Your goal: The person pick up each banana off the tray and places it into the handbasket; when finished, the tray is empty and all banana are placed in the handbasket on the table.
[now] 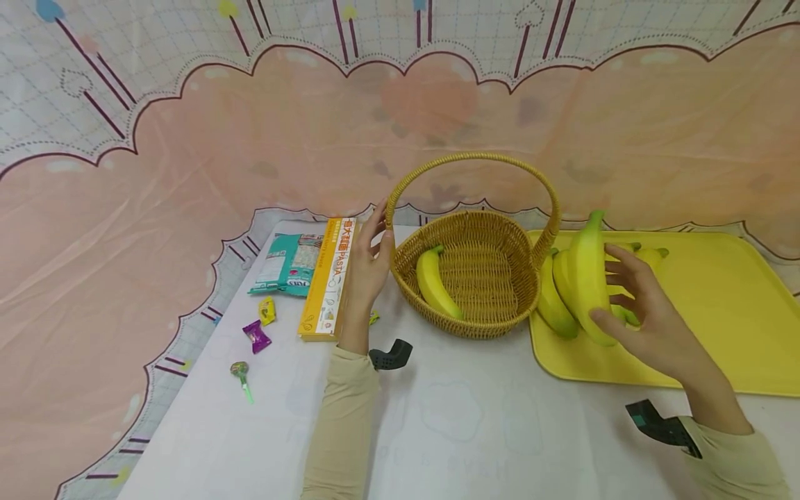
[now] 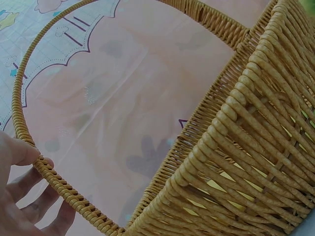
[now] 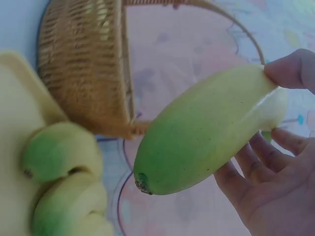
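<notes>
The person's right hand (image 1: 653,326) grips a banana (image 1: 589,278) between thumb and fingers, raised beside more bananas (image 1: 553,305) lying at the left end of a yellow tray (image 1: 719,319). The left hand (image 1: 369,267) pinches the handle (image 1: 465,157) of a wicker basket (image 1: 490,267), which stands just left of the tray with one banana inside. Further left are a pasta box (image 1: 329,278), a teal packet (image 1: 284,267), a yellow-wrapped candy (image 1: 267,310), a purple-wrapped candy (image 1: 256,336) and a lollipop (image 1: 240,370) on the white table (image 1: 475,430).
</notes>
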`<state>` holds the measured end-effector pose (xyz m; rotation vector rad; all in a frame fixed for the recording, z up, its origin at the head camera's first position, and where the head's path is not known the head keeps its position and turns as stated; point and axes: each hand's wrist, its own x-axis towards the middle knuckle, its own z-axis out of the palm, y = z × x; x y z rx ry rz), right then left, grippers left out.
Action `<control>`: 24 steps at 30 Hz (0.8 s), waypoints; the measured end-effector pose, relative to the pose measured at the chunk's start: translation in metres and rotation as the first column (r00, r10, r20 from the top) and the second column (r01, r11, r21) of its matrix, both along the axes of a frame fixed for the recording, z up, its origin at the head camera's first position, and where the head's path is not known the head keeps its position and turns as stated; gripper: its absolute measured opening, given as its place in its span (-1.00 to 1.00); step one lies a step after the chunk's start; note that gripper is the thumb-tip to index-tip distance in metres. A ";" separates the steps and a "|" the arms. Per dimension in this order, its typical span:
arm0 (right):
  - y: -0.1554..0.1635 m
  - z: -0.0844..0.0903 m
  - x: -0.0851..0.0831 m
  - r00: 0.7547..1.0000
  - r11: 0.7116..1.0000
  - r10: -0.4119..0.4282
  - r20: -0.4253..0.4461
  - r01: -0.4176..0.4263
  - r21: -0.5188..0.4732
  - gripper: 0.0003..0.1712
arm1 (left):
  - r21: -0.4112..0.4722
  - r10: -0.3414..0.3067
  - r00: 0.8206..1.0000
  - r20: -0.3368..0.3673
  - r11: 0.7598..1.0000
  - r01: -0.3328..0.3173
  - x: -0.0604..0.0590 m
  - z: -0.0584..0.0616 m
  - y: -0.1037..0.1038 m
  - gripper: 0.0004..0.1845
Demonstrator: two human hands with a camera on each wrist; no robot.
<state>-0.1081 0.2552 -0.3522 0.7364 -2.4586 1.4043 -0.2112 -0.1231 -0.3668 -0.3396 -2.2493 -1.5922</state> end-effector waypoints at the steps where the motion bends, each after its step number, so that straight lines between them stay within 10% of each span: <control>1: -0.003 0.002 -0.001 1.000 1.000 0.019 -0.002 -0.019 0.004 0.07 | 0.003 -0.002 1.000 0.001 1.000 0.002 0.000 0.000 0.000 -0.48; 11: -0.038 0.020 -0.014 0.999 0.973 0.045 0.013 -0.047 0.226 0.07 | -0.035 0.008 1.000 0.015 0.999 -0.008 0.000 0.002 -0.001 -0.49; 24: -0.076 0.033 -0.077 0.950 0.923 0.076 0.303 -0.181 0.338 0.00 | -0.035 0.001 1.000 0.014 0.999 -0.001 0.000 0.001 -0.001 -0.49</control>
